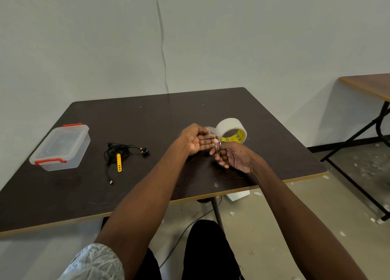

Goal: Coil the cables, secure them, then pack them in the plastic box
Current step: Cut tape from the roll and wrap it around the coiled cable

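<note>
From the head camera, looking down, a person sat at a dark brown table set against a pale wall, both bare forearms reaching forward over it.

The left hand was turned palm up, its fingers curled inward and pressed side by side, holding the end of a strip pulled from a tape roll. The roll, clear tape on a yellow-printed core, stood on edge just beyond the hands, right of the table's centre.

The right hand sat just beside the left, fingers curled round a small metal tool that looked like scissors; its thin blades rose between the two hands. Whether the blades were touching the tape could not be told.

To the left, well apart from the hands, lay a loosely coiled black earphone cable, its earbuds trailing to the right and a plug end trailing toward the near edge. A yellow cable tie lay across the coil's near side.

Further left, near the table's left edge, sat a clear plastic box with its lid on and red clips at both ends.

A thin cord ran down the wall behind the table. Part of a second, lighter table showed at the far right.
</note>
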The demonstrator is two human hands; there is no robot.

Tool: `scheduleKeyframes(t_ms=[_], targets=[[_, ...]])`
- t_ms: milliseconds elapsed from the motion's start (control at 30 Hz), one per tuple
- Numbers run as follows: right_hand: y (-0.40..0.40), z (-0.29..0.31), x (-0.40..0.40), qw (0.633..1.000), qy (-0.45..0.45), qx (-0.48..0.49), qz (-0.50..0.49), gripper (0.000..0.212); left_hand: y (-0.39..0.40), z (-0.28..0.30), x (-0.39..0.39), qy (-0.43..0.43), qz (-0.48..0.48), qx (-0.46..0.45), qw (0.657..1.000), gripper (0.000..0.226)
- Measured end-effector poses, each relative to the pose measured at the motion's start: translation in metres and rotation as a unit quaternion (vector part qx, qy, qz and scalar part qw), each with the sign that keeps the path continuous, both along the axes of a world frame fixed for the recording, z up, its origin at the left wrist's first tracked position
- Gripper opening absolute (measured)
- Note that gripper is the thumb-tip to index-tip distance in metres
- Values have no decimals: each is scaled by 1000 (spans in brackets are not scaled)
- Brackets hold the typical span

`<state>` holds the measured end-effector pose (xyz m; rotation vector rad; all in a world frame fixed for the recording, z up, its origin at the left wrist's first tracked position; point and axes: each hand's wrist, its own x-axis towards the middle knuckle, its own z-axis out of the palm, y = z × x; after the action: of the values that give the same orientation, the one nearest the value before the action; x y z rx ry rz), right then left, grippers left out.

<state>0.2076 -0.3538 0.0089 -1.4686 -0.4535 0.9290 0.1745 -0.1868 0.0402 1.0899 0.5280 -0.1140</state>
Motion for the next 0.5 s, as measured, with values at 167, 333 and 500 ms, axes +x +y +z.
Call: scheduleKeyframes(t_ms=[167,333,500], targets=[[2,2,-3,1000,0,9,-5,32,-1,-1,2,3,-7,10,1000,11],[1,3,-3,1000,-1,12,-14,30,-2,-2,4,4,-6,15,1000,13],[0,3,-4,1000,-4,6,-18,29,-2,1,3,7,-5,13,1000,13]])
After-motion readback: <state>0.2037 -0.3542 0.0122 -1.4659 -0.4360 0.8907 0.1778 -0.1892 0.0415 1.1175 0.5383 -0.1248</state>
